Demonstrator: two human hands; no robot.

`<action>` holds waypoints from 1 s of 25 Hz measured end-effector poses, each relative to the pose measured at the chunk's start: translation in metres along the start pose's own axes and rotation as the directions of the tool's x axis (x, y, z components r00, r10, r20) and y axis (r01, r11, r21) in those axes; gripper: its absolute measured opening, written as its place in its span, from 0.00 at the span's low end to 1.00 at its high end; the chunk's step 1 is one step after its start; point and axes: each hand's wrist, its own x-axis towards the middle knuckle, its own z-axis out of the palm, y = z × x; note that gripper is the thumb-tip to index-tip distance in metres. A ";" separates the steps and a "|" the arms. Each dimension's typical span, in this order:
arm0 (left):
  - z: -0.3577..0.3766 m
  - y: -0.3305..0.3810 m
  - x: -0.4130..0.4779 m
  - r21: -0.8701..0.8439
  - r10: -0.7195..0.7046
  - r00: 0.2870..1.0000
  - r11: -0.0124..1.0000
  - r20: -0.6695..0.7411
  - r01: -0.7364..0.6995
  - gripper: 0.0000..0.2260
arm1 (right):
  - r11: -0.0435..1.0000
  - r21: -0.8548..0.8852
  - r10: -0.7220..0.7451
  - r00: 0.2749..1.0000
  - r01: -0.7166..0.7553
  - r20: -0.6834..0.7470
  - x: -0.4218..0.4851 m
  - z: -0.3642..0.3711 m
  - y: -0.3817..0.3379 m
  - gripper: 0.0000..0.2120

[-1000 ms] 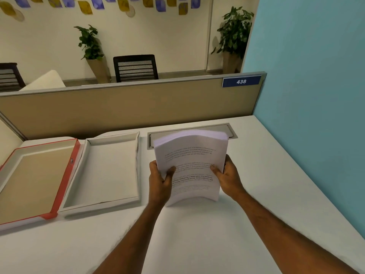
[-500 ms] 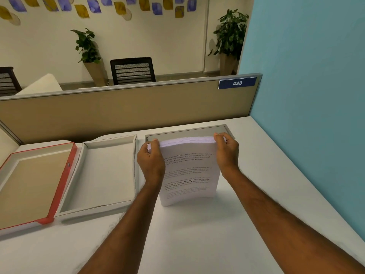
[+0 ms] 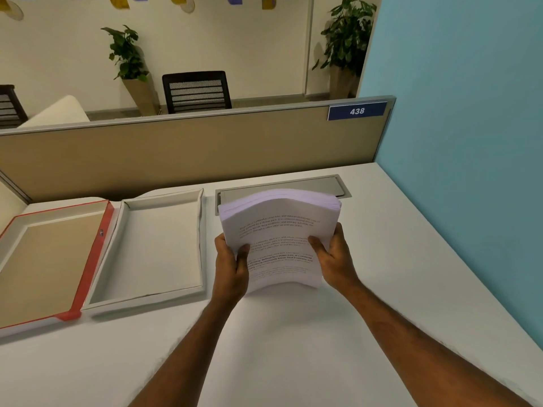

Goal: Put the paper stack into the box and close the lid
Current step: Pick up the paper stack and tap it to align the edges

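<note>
Person is holding the paper stack upright near the worktop back edge, right of centre, its lower edge apparently resting on the surface. Left hand and right hand are gripping its side edges, fingers wrapping onto the printed face. Sheets are bowing at the top.

Box is lying open just left of the stack, its red-edged lid lying open beyond it toward the left edge.

For this step: keep both sides clamped so sheets are not fanning, square the lower edge on the worktop, then lay it flat and aligned with the box walls.

The stack's far side and any hinge between box and lid are not making out clearly; the printed text is too small to read. A recessed grey panel is partly hiding behind the stack.
</note>
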 end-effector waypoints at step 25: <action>-0.018 -0.051 0.033 0.359 -0.386 0.896 0.886 0.221 0.293 0.12 | 0.926 -0.290 0.264 0.964 -0.243 0.036 0.034 0.012 0.033 0.14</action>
